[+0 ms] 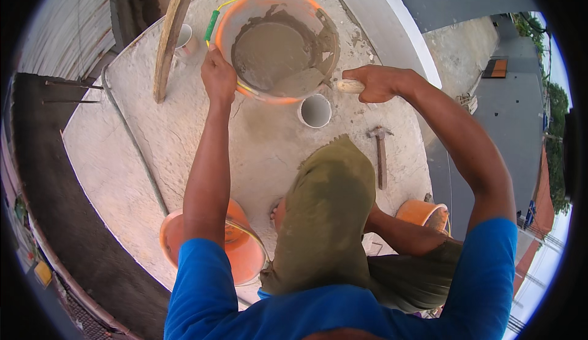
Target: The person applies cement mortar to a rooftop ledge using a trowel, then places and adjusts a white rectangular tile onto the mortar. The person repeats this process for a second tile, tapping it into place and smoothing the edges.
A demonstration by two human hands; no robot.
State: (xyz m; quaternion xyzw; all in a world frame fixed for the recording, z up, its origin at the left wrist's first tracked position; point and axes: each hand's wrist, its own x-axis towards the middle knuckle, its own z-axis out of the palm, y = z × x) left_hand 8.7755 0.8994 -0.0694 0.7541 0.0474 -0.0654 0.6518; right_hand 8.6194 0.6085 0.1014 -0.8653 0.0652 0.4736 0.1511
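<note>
An orange bucket (334, 40) with grey wet mortar (272, 52) inside stands at the far middle of the concrete slab. My left hand (218, 78) is closed on the bucket's near-left rim, just below the green grip (212, 25) on its yellow wire handle. My right hand (378, 84) is wrapped round the wooden handle of a trowel (351, 86). Over the bucket's near-right rim, the trowel's mortar-smeared blade reaches into the mix. Between the bucket and my knee stands a white pipe end (315, 111).
A hammer (381, 156) lies right of my knee. Orange buckets stand at the near left (244, 251) and near right (422, 213). A wooden post (173, 37) slants beside a second pipe end (184, 38). A grey conduit (131, 136) runs along the left; beyond, the slab drops off.
</note>
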